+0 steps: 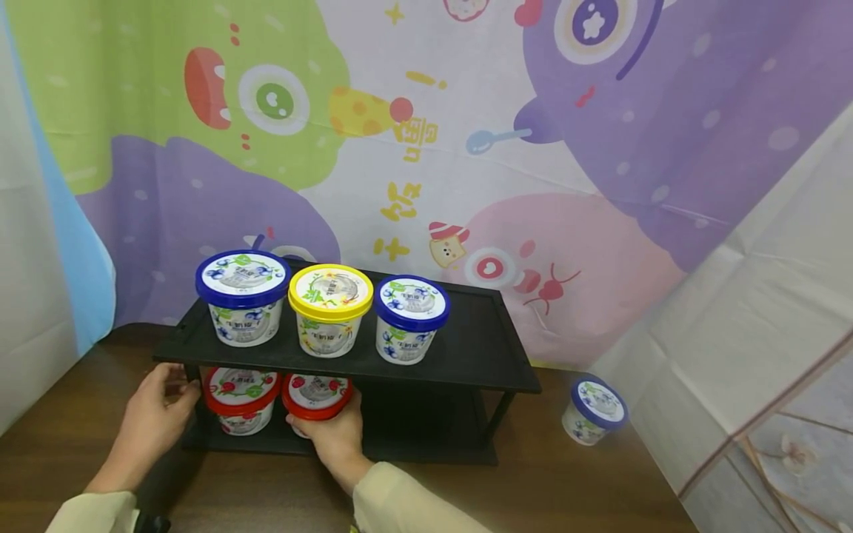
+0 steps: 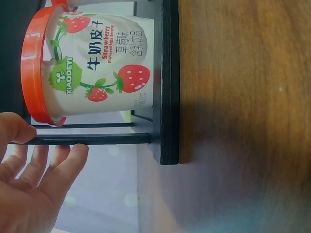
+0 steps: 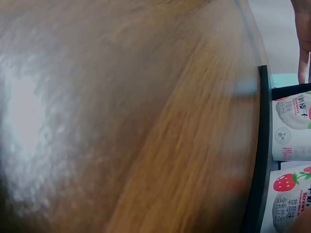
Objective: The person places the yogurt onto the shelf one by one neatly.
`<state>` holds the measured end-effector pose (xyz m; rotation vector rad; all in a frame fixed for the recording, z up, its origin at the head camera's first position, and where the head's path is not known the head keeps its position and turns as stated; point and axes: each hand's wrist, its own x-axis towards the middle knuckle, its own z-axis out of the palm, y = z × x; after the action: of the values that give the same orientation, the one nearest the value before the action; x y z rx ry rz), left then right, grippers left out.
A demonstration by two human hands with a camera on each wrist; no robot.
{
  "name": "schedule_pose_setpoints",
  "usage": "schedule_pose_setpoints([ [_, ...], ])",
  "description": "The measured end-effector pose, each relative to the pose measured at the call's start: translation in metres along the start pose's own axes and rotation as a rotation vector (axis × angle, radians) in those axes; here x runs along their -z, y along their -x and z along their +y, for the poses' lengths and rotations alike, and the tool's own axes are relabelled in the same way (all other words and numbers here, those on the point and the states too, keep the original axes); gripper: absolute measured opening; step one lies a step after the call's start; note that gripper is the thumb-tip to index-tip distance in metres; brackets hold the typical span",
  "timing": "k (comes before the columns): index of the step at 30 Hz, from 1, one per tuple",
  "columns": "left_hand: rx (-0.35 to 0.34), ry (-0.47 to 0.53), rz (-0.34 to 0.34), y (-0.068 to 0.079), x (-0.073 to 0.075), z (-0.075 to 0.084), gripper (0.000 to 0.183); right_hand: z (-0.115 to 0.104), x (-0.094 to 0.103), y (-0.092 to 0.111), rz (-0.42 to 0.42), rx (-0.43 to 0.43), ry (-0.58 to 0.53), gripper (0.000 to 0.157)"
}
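Observation:
A black two-tier rack (image 1: 466, 337) stands on the table. My left hand (image 1: 156, 407) is at the rack's left front post (image 2: 97, 139), thumb on one side and fingers on the other, holding it. Beside that post, on the lower tier, sits a red-lidded strawberry milk cup (image 1: 241, 400). My right hand (image 1: 336, 437) grips a second red-lidded strawberry cup (image 1: 316, 394) just right of it, also at the lower tier. In the right wrist view both strawberry cups show at the right edge, and the right hand is mostly out of frame.
On the upper tier stand a blue-lidded cup (image 1: 243, 296), a yellow-lidded cup (image 1: 329, 307) and another blue-lidded cup (image 1: 409, 318). One more blue-lidded cup (image 1: 593, 411) is on the wooden table (image 1: 546, 481) right of the rack. A cartoon curtain (image 1: 426, 148) hangs behind.

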<state>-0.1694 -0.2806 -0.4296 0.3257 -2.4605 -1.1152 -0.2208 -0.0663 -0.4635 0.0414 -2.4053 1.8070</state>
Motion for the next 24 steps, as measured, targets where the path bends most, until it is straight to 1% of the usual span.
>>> schedule_pose_setpoints([
  [5, 0.008, 0.003, -0.002, 0.000, 0.000, 0.000, 0.034, -0.001, -0.001, 0.002, 0.000, 0.024, -0.024, 0.083],
  [9, 0.006, 0.006, 0.000, 0.001, 0.000, -0.001, 0.033, -0.002, -0.001, 0.002, -0.037, 0.006, -0.047, 0.083],
  [12, 0.017, 0.007, -0.006, 0.002, 0.000, -0.001, 0.034, -0.002, 0.003, 0.001, -0.106, -0.022, -0.041, 0.085],
  [16, 0.023, 0.005, -0.009, 0.001, -0.001, 0.000, 0.035, 0.000, 0.016, -0.006, -0.231, -0.039, 0.002, 0.087],
  [19, 0.019, 0.006, -0.004, 0.000, -0.001, 0.000, 0.035, 0.002, 0.027, -0.014, -0.323, -0.024, 0.017, 0.086],
  [21, 0.018, 0.006, -0.001, 0.000, -0.001, 0.000, 0.035, 0.004, 0.033, -0.019, -0.376, 0.002, 0.017, 0.084],
  [24, 0.011, 0.008, -0.001, 0.000, -0.001, 0.000, 0.034, 0.008, 0.039, -0.026, -0.444, 0.028, -0.006, 0.082],
])
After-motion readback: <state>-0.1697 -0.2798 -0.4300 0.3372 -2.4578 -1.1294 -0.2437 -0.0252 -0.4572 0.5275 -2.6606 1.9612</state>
